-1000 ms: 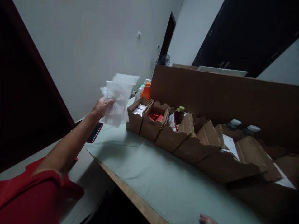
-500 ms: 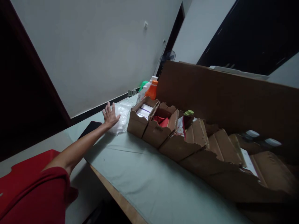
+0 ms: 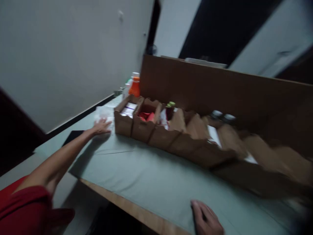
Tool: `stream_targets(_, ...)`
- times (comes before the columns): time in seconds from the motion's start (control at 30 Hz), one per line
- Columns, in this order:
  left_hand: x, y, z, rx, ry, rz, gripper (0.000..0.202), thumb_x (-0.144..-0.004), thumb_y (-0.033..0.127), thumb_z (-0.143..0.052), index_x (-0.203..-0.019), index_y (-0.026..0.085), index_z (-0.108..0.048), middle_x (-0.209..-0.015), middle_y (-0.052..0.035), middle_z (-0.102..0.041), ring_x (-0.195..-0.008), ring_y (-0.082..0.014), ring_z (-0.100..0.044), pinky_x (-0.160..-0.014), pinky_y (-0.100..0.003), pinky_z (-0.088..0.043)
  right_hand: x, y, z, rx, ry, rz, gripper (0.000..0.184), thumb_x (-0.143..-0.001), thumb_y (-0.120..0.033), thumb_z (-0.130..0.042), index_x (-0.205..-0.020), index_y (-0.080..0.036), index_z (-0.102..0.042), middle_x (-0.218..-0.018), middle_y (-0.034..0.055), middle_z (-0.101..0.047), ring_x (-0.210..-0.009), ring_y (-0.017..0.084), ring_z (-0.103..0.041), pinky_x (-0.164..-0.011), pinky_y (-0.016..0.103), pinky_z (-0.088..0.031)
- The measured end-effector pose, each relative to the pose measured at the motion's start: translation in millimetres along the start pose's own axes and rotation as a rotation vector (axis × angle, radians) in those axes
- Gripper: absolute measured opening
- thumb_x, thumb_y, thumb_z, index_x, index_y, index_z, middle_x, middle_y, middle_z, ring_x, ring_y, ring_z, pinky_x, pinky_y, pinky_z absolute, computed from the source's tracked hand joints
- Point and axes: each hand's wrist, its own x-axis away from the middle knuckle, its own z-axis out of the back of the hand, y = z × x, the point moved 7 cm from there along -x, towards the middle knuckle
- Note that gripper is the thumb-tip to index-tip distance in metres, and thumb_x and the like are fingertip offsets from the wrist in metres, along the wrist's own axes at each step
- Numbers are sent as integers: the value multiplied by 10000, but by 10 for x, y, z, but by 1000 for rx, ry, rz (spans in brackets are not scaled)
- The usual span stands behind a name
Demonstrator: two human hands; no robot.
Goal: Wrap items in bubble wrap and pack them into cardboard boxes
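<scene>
My left hand (image 3: 101, 126) reaches far across the pale green table top (image 3: 146, 182), its fingers lying flat on a clear bubble-wrap sheet (image 3: 104, 114) that rests beside the leftmost cardboard box (image 3: 123, 120). My right hand (image 3: 206, 220) lies flat on the table near its front edge, fingers stretched and holding nothing. The picture is blurred by motion.
A row of open cardboard boxes (image 3: 176, 137) runs to the right, holding small packets and bottles. A tall cardboard sheet (image 3: 220, 88) stands behind them. An orange bottle (image 3: 134, 88) stands at the far corner. A dark phone (image 3: 72, 137) lies under my left forearm.
My left hand brought the bubble wrap down from the air onto the table and now lies flat on it. My right hand came further into view. The view swung right.
</scene>
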Motion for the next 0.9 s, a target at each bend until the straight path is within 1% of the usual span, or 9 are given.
stream_targets(0.1, 347, 181, 179, -3, 136, 31, 571, -935, 331, -499, -1411, 24, -438, -1556, -265, -387, -1417, -407, -396, -1115, -585, -348, 5, -264, 50, -52, 7, 43, 417, -992, -400, -417, -800, -201, -731, -832, 82, -770, -786, 229, -695, -771, 356, -506)
stream_targets(0.17, 645, 356, 107, 5, 204, 19, 603, -982, 355, -351, -1404, -74, -386, -1482, -315, -435, -1382, -440, -414, -1082, -615, -377, 11, -265, 43, -22, 18, -16, 410, -993, -369, -413, -759, -210, -711, -807, 67, -759, -772, 206, -673, -769, 328, -474)
stream_targets(0.2, 830, 486, 13, 14, 229, -23, 601, -984, 408, -339, -1413, -5, -421, -1485, -259, -456, -1376, -419, -428, -1094, -602, -378, 23, -242, 27, -13, 12, -44, 390, -989, -345, -426, -746, -214, -701, -805, 59, -753, -783, 198, -665, -775, 317, -459)
stream_targets(0.3, 1526, 1073, -459, 86, 180, -377, 524, -941, 461, -424, -1337, 147, -564, -1481, -160, -498, -1338, -327, -492, -1136, -463, -389, 88, -194, -16, -9, -7, -87, 318, -974, -275, -466, -750, -219, -685, -819, 38, -741, -815, 185, -643, -801, 303, -420)
stream_targets(0.37, 1948, 1402, -848, 14, 33, -547, 497, -951, 435, -415, -1337, 175, -590, -1460, -148, -539, -1366, -329, -472, -1144, -494, -362, 124, -205, -25, -14, -14, -84, 290, -964, -246, -485, -748, -218, -676, -813, 32, -733, -809, 183, -626, -795, 299, -399)
stream_targets(0.43, 2171, 1553, -1049, -64, 22, -570, 507, -969, 395, -365, -1357, 154, -586, -1478, -159, -531, -1402, -344, -436, -1156, -545, -311, 134, -224, -17, -15, -13, -72, 282, -956, -226, -496, -732, -216, -666, -802, 32, -728, -792, 183, -610, -777, 297, -382)
stream_targets(0.63, 2181, 1502, -1091, -115, 47, -556, 533, -985, 400, -313, -1361, 145, -592, -1500, -151, -520, -1414, -322, -429, -1155, -529, -303, 127, -255, 15, 12, 6, -44, 276, -939, -179, -525, -694, -208, -650, -778, 28, -725, -768, 169, -600, -752, 281, -363)
stream_targets(0.8, 2185, 1484, -1123, -99, 47, -568, 557, -977, 412, -301, -1357, 134, -599, -1494, -159, -525, -1412, -329, -434, -1151, -539, -309, 159, -314, 21, 30, 4, -4, 252, -907, -159, -565, -685, -215, -671, -758, 3, -737, -745, 158, -634, -730, 262, -408)
stream_targets(0.9, 2201, 1484, -1149, -91, 58, -577, 558, -972, 419, -301, -1359, 148, -599, -1493, -145, -530, -1414, -317, -433, -1157, -532, -304, 2, -173, 281, 51, 16, 26, 223, -883, -154, -566, -724, -236, -700, -819, -3, -760, -795, 159, -666, -777, 258, -452)
